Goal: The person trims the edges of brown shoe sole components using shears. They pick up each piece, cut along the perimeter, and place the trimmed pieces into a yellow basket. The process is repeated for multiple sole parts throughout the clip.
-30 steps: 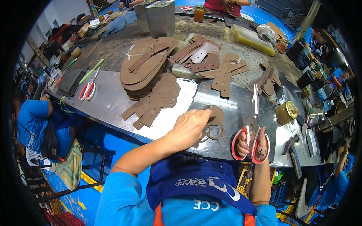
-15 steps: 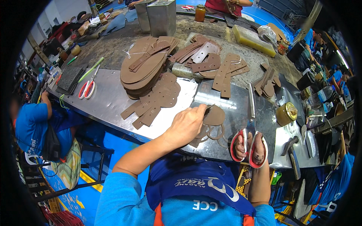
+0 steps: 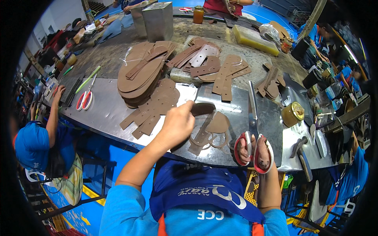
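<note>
My left hand (image 3: pixel 178 122) is closed on the end of a brown leather piece (image 3: pixel 203 109), which it holds raised over the dark work sheet. Fingers of my right hand (image 3: pixel 256 153) go through the red and white loops of large scissors (image 3: pixel 253 114); the blades point away from me, nearly together. Between my hands lie a rounded brown leather piece (image 3: pixel 217 122) and thin curved offcuts (image 3: pixel 219 139). To the left of them is a fan of punched leather straps (image 3: pixel 151 108), beside a stack of brown sole-shaped pieces (image 3: pixel 138 80).
More strap pieces (image 3: pixel 227 76) rest on and by a stone slab. At right stand a glue jar (image 3: pixel 293 114) and a hammer (image 3: pixel 302 155). Another pair of scissors (image 3: pixel 85 99) lies at left, near a co-worker's arm (image 3: pixel 54 108). Metal cans (image 3: pixel 158 21) stand farther back.
My left hand has moved left and toward me, lifting the leather piece off the work sheet. The scissors stay in my right hand. A co-worker's arm at left now reaches onto the table.
</note>
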Tool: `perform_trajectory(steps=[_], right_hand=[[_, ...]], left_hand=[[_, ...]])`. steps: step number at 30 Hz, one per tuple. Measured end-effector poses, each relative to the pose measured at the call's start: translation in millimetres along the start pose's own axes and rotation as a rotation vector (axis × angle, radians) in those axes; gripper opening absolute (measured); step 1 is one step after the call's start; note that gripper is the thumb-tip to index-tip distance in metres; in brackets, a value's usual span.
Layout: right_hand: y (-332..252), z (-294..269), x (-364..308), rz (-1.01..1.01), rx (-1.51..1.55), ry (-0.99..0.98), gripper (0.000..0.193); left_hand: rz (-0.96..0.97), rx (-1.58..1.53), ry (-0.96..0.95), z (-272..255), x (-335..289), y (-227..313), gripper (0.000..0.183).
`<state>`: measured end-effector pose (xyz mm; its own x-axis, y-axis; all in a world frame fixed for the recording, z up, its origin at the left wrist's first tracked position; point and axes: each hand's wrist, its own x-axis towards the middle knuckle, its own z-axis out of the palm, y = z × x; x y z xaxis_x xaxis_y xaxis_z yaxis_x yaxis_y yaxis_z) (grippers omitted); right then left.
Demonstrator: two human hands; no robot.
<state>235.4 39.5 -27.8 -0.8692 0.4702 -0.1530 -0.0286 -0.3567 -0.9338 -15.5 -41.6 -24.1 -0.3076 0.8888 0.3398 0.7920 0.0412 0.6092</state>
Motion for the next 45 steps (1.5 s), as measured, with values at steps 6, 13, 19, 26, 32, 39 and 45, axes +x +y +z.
perform_trajectory(steps=[6,13,19,26,32,39,45], right_hand=[[-11,8,-1,-0.063,-0.135,0.141,0.056],[-28,2,8,-0.114,-0.566,0.211,0.059],[-35,-4,10,-0.225,-0.908,0.123,0.034],[-23,-1,15,-0.073,-0.531,0.002,0.064],[-18,9,18,-0.051,-0.357,0.016,0.079],[-17,10,22,-0.240,-0.602,0.043,0.056],[-16,11,19,-0.232,-0.676,0.109,0.050]], left_hand=[[-0.324,-1.492,-0.164,-20,33,-19,0.027],[-0.194,-1.426,-0.150,-10,40,-1,0.026],[-0.116,-1.323,-0.188,-12,34,20,0.025],[-0.097,-1.239,-0.172,-7,21,39,0.025],[-0.174,-1.216,-0.163,-7,17,46,0.023],[-0.078,-1.155,-0.022,2,17,52,0.021],[-0.029,-1.125,-0.007,5,21,48,0.016]])
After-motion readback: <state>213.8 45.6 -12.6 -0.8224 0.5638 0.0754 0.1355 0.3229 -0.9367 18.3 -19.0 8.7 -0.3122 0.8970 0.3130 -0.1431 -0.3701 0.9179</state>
